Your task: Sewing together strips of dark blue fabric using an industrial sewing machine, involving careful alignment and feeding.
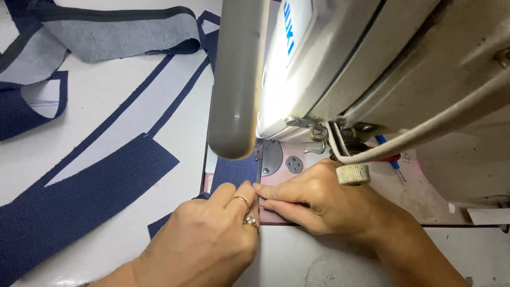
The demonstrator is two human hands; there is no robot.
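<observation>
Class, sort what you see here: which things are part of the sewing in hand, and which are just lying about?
In hand: left hand, right hand, navy fabric piece, sewing machine.

Lying about: navy strips, grey cloth, roll of tape, blue pen.

White worktable carried loose offcuts: a wide navy strip ran diagonally at left, thin navy trim strips crossed above it. Grey fabric panel with dark edging lay at the top left, touching a navy-and-grey piece at the left edge. A grey lamp tube hung in front of the machine head. A small ribbed beige thread spool sat just under the machine arm. Blue and red pens lay on the pinkish bed behind it. A round metal cover plate sat beside the needle plate.
</observation>
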